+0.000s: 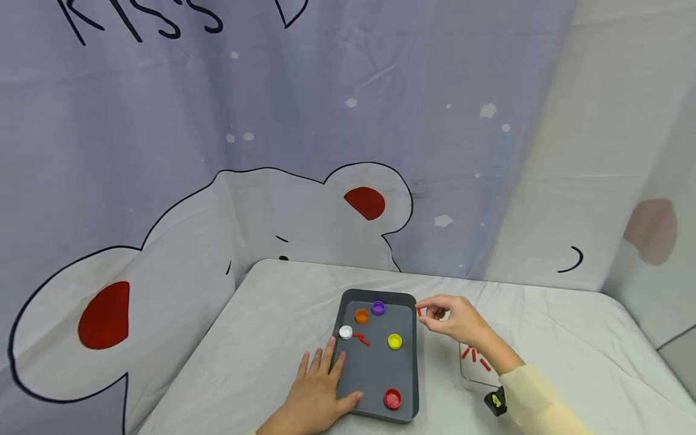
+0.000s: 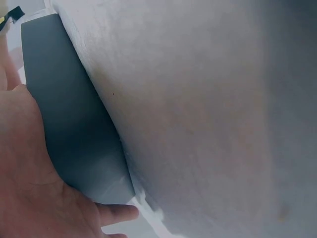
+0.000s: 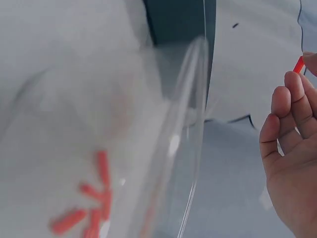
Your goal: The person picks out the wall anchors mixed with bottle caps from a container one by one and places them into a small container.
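My right hand [image 1: 455,319] pinches a small red stick [image 3: 298,64] between thumb and fingertips, just off the right edge of the grey tray [image 1: 375,374]. With fingers spread, my left hand [image 1: 315,393] rests at the tray's left side. Two more red sticks [image 1: 364,342] lie on the tray beside a white cap [image 1: 345,332]. Around them sit an orange cap [image 1: 361,316], a purple cap [image 1: 377,308], a yellow cap [image 1: 394,342] and, near the front, a red cap [image 1: 393,399].
Under my right forearm stands a clear plastic box [image 1: 472,382] holding several red sticks [image 1: 473,355]. White cloth [image 1: 283,314] covers the table. A printed curtain [image 1: 304,109] hangs behind it. A small black object [image 1: 496,401] is at the right sleeve.
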The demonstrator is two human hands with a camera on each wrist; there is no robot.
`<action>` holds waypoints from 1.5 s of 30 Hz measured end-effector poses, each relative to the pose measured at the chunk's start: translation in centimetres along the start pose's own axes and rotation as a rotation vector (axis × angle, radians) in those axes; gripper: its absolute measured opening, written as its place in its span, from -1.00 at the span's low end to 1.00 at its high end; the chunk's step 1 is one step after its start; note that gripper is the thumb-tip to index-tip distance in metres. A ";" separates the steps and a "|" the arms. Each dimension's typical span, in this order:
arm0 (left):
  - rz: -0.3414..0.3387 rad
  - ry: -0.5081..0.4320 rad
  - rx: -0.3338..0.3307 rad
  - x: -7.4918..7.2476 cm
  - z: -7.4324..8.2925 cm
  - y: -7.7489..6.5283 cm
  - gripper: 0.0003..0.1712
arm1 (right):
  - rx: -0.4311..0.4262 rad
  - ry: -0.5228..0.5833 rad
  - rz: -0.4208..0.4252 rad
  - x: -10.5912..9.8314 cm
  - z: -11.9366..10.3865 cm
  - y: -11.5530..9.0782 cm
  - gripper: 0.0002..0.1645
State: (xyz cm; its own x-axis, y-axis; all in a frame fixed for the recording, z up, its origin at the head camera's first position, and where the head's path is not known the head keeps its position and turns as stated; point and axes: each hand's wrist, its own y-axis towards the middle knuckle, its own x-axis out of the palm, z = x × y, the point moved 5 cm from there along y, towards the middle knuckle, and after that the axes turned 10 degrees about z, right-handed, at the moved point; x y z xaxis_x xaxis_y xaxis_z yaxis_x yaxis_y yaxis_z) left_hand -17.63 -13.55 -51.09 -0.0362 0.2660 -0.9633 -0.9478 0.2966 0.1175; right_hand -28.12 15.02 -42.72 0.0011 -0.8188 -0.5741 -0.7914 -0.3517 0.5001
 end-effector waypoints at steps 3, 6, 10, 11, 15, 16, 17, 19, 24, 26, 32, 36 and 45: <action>0.000 0.003 0.000 0.0 0.0 0.0 0.07 | 0.030 -0.019 0.033 -1.3 0.4 -1.0 -0.73; -0.003 0.008 -0.001 0.0 0.0 0.1 0.07 | 0.046 -0.031 0.058 -2.5 0.8 -1.9 -0.72; -0.007 0.007 -0.004 -0.1 0.1 0.1 0.07 | 0.043 -0.030 0.087 -3.9 1.0 -3.1 -0.72; -0.007 0.005 -0.005 -0.1 0.1 0.1 0.07 | 0.041 -0.029 0.095 -4.2 1.1 -3.4 -0.72; -0.007 0.002 -0.005 -0.1 0.1 0.1 0.06 | 0.050 -0.030 0.119 -5.3 1.6 -4.7 -0.73; -0.007 0.001 -0.004 -0.1 0.1 0.1 0.06 | 0.055 -0.035 0.124 -5.5 1.8 -5.1 -0.73; -0.006 0.000 -0.004 -0.1 0.1 0.1 0.06 | 0.058 -0.042 0.129 -5.8 2.0 -5.4 -0.73; -0.005 0.000 -0.002 -0.1 0.1 0.0 0.06 | 0.073 -0.057 0.140 -6.2 2.5 -6.1 -0.73; -0.014 -0.004 -0.007 -0.1 0.1 0.0 0.06 | 0.098 -0.092 0.169 -7.2 3.7 -7.7 -0.74; -0.016 -0.006 -0.009 -0.2 0.1 0.0 0.06 | 0.093 -0.099 0.179 -7.5 3.9 -8.1 -0.75; -0.015 -0.012 -0.009 -0.2 0.1 0.0 0.06 | 0.080 -0.094 0.200 -8.2 3.9 -9.0 -0.74; -0.012 -0.019 -0.012 -0.3 0.2 0.0 0.06 | 0.088 -0.092 0.199 -8.5 4.1 -9.2 -0.74; -0.015 -0.017 -0.013 -0.2 0.2 0.0 0.07 | 0.119 -0.071 0.162 -8.6 4.2 -9.7 -0.70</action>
State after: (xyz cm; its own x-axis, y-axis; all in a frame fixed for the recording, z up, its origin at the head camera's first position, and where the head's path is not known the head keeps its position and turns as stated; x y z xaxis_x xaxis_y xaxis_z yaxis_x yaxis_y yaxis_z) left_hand -17.61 -13.42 -50.89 -0.0163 0.2770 -0.9607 -0.9521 0.2891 0.0995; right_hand -23.00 27.40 -45.39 -0.1715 -0.8249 -0.5387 -0.8442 -0.1589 0.5120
